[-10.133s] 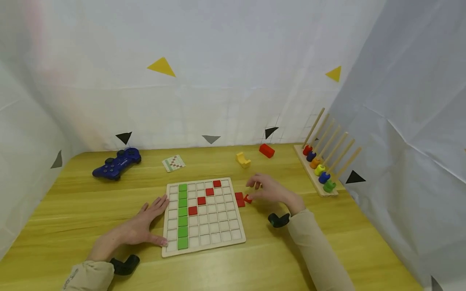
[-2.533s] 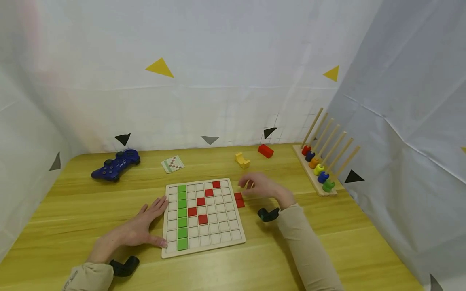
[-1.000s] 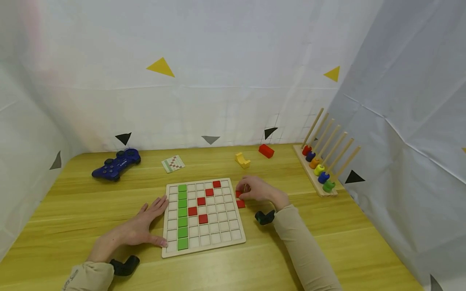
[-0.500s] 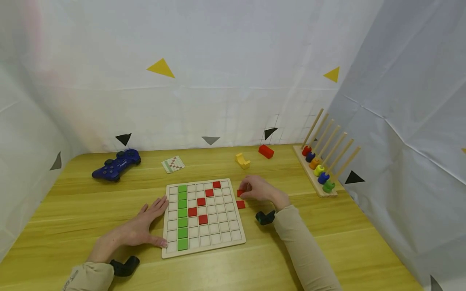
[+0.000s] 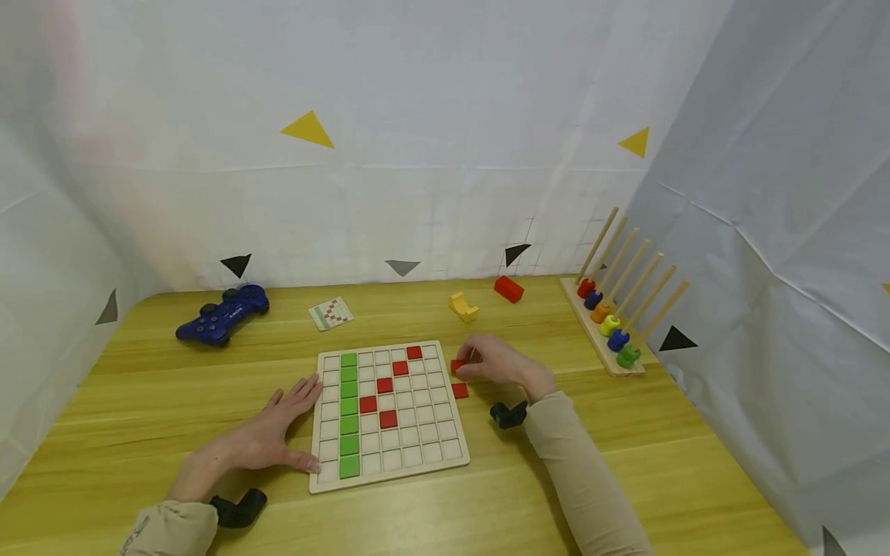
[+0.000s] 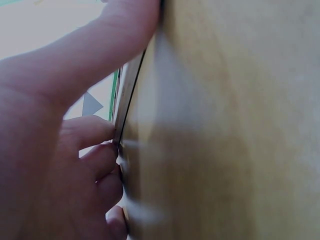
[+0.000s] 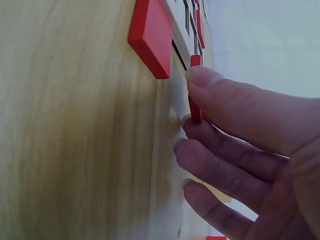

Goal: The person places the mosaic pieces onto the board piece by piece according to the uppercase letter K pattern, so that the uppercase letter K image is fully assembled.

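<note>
A square wooden grid board (image 5: pixel 421 398) lies on the table, with a column of green tiles (image 5: pixel 349 405) and several red tiles, one of them a lower red tile (image 5: pixel 387 418) set off the diagonal. My left hand (image 5: pixel 267 439) rests along the board's left edge, fingers spread and thumb at the lower corner. Beyond the board's right edge, my right hand (image 5: pixel 497 361) pinches a red square tile (image 7: pixel 195 107) between thumb and fingers, lifted just off the table in the right wrist view. Another loose red tile (image 5: pixel 460 391) lies just below it, beside the board.
Behind the board lie a small pattern card (image 5: pixel 331 313), a yellow curved block (image 5: pixel 463 306) and a red block (image 5: pixel 509 289). A blue game controller (image 5: pixel 222 315) sits at the back left. At the right stands a peg rack (image 5: pixel 605 333) with colored pieces.
Since the earliest frame, one more red tile sits in the grid. My right hand has taken hold of one of the two loose tiles, separating them. The left hand stays put.
</note>
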`<state>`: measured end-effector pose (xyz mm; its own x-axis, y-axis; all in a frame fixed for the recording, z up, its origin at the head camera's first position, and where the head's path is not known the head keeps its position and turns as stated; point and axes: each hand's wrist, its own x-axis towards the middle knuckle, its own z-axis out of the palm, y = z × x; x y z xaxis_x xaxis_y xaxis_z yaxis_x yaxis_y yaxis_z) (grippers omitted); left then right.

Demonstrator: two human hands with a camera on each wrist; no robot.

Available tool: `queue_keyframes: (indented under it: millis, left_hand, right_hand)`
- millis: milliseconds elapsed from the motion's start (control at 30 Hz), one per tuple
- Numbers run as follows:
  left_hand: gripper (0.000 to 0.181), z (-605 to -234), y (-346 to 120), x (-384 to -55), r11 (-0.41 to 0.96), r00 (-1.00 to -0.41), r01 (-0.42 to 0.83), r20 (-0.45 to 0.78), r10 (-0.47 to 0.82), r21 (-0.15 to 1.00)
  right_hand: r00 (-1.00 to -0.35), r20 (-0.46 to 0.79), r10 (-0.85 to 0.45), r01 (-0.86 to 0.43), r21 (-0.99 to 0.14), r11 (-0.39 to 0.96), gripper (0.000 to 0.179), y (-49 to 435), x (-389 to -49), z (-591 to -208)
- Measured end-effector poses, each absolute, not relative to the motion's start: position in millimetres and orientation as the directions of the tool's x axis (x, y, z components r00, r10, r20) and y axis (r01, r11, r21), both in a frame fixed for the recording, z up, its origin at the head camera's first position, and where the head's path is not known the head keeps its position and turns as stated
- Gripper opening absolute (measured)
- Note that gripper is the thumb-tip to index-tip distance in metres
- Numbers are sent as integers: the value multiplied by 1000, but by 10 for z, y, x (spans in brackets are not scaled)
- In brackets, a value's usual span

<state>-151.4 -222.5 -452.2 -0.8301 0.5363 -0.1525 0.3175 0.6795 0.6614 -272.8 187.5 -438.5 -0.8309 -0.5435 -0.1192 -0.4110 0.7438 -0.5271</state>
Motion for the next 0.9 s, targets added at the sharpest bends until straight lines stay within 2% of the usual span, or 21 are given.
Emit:
queue_keyframes:
  millis: [233,433,633,900]
  left_hand:
    - [121,-4519,-2228,-1511,686,-833,311,-159,531,658]
    - [121,-4525,-2230,-1516,690,-833,315,-159,530,652]
    - [122,-4542,-2240,-1521,690,-835,320,-151,529,649]
    - [122,-4558,-2241,-1533,677,-829,322,-147,539,662]
  right_hand:
    - [-809,-71,-583,-452,-559,695,29,1838,-2713,-4341]
    - [-740,10,-673,-582,-510,633,23,1741,-2597,-4144]
    - [-673,-8,-740,-647,-478,594,21,1678,-2429,-3983]
    - [-646,-21,-763,-660,-485,573,21,1639,-2253,-3997]
